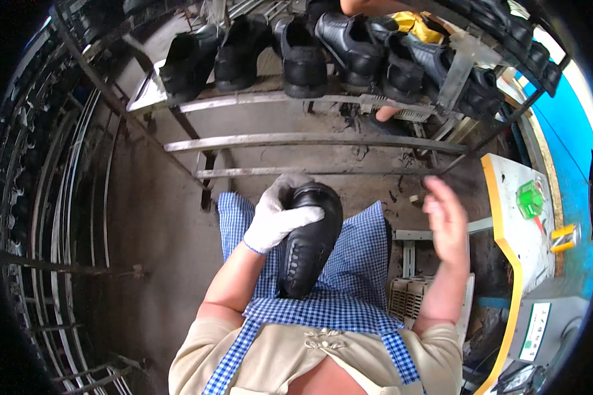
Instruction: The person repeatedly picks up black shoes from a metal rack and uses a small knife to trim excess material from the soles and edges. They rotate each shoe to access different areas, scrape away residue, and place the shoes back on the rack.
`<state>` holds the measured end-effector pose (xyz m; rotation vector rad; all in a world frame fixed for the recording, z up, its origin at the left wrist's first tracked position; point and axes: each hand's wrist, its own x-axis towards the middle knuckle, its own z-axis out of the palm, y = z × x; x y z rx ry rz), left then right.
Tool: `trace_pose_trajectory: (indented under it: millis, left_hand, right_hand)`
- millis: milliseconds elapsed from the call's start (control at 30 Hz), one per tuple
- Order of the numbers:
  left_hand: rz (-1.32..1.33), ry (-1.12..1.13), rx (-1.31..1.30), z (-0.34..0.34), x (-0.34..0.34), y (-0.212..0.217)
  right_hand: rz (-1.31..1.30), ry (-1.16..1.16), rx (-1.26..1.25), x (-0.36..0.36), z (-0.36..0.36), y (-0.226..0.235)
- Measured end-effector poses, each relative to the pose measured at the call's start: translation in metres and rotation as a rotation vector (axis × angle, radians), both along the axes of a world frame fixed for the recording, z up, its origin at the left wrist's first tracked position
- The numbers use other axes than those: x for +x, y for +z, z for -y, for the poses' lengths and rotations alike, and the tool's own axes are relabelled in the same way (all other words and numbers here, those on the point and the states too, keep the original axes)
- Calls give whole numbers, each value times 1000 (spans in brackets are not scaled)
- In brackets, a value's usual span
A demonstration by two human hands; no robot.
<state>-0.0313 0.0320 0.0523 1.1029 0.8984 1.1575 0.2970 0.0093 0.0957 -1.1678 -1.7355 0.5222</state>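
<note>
Black shoe in the gloved left hand, over the checked apron
To hold it well, the grip should be firm, I think, but not bend the shoe; the left hand is closed around its far part, thumb laid across; the bare right hand is raised to the side, well apart from the shoe, fingers loosely open, nothing seen in it.

We see smooth, leather-like material with a soft sheen on the black lace-up shoe at the centre of the frame, and matt, knitted cloth on the white glove there. Our gingham apron, lower centre, looks woven. The rack rails, upper centre, are dull, scuffed metal.
</note>
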Motion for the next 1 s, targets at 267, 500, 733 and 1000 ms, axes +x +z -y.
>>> trace_pose_trajectory:
  millis: [267, 500, 733, 1000]
  left_hand:
    - [53, 41, -32, 22, -3, 12]
    - [15, -11, -11, 25, -6, 7]
    - [11, -15, -23, 25, -4, 0]
    - [-40, -5, -18, 28, -6, 4]
  right_hand:
    - [308, 447, 40, -91, -16, 8]
    - [375, 407, 76, -95, -11, 5]
    - [438, 356, 156, -97, -7, 0]
    - [472, 424, 112, -71, -10, 18]
